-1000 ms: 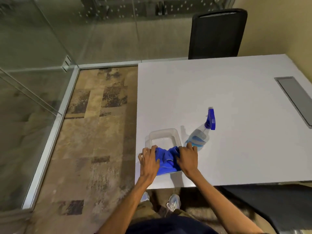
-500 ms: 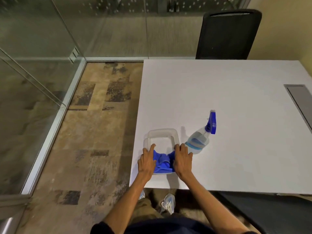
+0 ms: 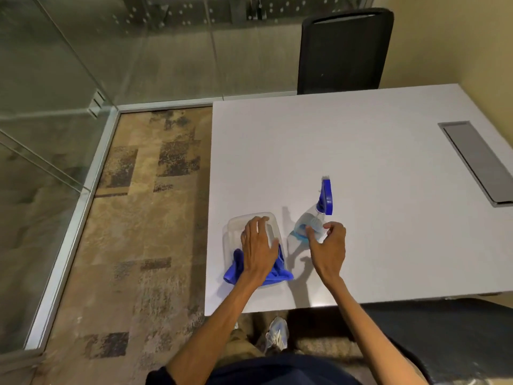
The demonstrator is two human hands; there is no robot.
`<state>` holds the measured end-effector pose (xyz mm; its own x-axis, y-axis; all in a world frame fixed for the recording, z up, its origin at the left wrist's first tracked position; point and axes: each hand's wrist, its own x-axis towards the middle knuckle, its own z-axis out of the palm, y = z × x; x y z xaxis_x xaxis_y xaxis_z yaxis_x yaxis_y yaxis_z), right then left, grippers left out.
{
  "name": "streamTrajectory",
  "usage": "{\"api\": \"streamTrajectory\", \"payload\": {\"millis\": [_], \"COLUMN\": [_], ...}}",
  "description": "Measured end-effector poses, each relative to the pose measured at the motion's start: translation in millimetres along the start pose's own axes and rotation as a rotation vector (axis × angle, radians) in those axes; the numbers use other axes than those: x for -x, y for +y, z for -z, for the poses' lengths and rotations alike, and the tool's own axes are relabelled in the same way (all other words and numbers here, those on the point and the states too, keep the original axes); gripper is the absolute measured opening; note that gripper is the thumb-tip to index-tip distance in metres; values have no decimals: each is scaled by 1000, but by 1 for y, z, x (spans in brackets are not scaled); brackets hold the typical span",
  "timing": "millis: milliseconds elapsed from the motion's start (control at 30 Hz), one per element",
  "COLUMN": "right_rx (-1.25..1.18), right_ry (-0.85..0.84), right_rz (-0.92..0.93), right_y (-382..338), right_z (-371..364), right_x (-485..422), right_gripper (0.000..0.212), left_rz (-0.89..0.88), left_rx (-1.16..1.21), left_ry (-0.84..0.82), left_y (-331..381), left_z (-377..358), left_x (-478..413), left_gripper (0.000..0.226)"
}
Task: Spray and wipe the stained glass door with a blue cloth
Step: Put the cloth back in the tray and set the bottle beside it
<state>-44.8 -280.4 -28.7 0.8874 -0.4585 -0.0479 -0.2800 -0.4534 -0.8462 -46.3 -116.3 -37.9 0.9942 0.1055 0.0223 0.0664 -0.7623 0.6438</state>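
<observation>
A blue cloth [image 3: 233,269] lies bunched in the near end of a clear plastic tub [image 3: 236,222] on the white table [image 3: 361,162]. My left hand [image 3: 259,250] rests flat on the cloth with fingers spread over the tub. A spray bottle [image 3: 322,212] with a blue trigger head and blue liquid stands just right of the tub. My right hand [image 3: 329,244] is at the bottle's near side, fingers curled open around its body, and I cannot tell if they touch it. The glass door [image 3: 55,79] stands at the left and far side.
A black chair [image 3: 344,51] stands behind the table's far edge. A grey cable flap [image 3: 474,159] is set into the table at the right. Patterned carpet [image 3: 144,218] fills the floor between table and glass. My shoes show under the table's near edge.
My right hand has let go of the cloth and moved right to the spray bottle. My left hand has slid forward on top of the cloth in the tub.
</observation>
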Motion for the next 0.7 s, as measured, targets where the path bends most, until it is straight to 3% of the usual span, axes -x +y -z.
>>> {"api": "streamTrajectory", "payload": {"millis": [100, 267, 400, 533, 700], "right_rx": [-56, -178, -209, -168, -115], "right_ry": [46, -20, -76, -12, 73], "right_rz": [3, 54, 120, 132, 175], "right_y": [-11, -25, -35, -40, -44], "right_z": [12, 18, 20, 17, 21], "right_x": [-10, -24, -32, -34, -29], "right_gripper": [58, 71, 71, 42, 30], "left_rz": [-37, 222, 130, 117, 29], "left_rx": [201, 557, 484, 460, 385], "left_ry": [-159, -310, -369, -403, -367], "left_y": [30, 66, 69, 76, 75], "left_z": [-6, -22, -34, -35, -37], "left_x": [-15, -43, -56, -56, -46], "left_gripper": [63, 68, 63, 51, 45]}}
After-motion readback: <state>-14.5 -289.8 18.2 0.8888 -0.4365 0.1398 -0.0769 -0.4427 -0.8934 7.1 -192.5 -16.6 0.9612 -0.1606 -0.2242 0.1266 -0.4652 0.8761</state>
